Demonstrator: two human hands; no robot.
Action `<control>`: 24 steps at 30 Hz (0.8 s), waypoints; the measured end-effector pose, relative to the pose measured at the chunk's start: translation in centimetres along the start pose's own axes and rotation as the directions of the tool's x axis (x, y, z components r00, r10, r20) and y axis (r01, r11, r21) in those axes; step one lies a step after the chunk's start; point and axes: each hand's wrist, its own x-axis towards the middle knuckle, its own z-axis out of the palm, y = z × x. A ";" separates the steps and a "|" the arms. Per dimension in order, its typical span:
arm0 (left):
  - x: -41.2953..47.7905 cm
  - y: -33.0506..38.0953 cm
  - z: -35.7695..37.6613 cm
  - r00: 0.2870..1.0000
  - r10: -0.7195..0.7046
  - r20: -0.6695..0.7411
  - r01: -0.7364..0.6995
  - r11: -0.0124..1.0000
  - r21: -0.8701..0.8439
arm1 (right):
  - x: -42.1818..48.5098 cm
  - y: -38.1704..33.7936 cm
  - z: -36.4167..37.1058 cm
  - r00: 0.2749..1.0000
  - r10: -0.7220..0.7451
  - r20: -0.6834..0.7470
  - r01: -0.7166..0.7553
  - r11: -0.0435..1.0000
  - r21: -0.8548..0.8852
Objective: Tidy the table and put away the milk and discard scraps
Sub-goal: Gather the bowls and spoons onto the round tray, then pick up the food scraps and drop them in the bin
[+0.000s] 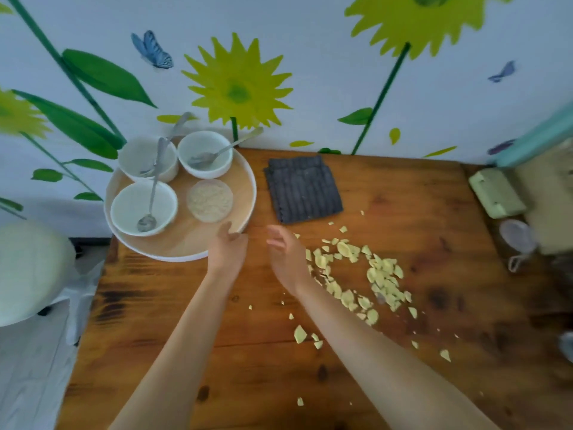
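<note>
Pale yellow scraps (pixel 383 274) strewn over the middle and right of the wooden desk (pixel 186 352), thickest just beside the right hand (pixel 285 252). Thin, light, dry-looking flakes, probably brittle: better swept into a heap with a flat palm and scooped off the edge than pinched 1 by 1.

Right hand loose and spread, holding nothing, hovering between scraps and round tray (pixel 251 193). Left hand (pixel 228 248) at the tray's near rim, thumb over the edge; too blurred to tell whether gripping or merely touching.

On the tray, 3 white bowls (pixel 127 209) with spoons (pixel 147 223) and 1 small glass dish (pixel 210 200) of grains. Loose and rattly, so best lifted level, 1 hand at each opposite rim. No milk identifiable anywhere.
</note>
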 end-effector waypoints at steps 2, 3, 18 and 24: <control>-1.9 -0.3 2.0 0.997 -0.013 0.073 0.014 1.000 -0.017 | -1.9 1.7 -2.8 0.998 0.039 -0.044 -0.040 0.999 -0.005; -2.6 -0.7 3.0 0.993 -0.029 0.114 0.033 0.999 -0.031 | -2.5 2.5 -4.1 0.995 0.064 -0.072 -0.063 0.998 0.007; -12.1 -2.5 14.8 0.935 -0.243 0.257 0.292 0.941 -0.173 | -10.0 16.7 -25.4 0.734 0.500 -0.459 -0.337 0.855 0.393; -13.6 -2.7 18.0 0.939 -0.302 0.166 0.343 0.868 -0.360 | -10.0 18.1 -29.7 0.944 0.296 -0.148 -0.324 0.916 -0.235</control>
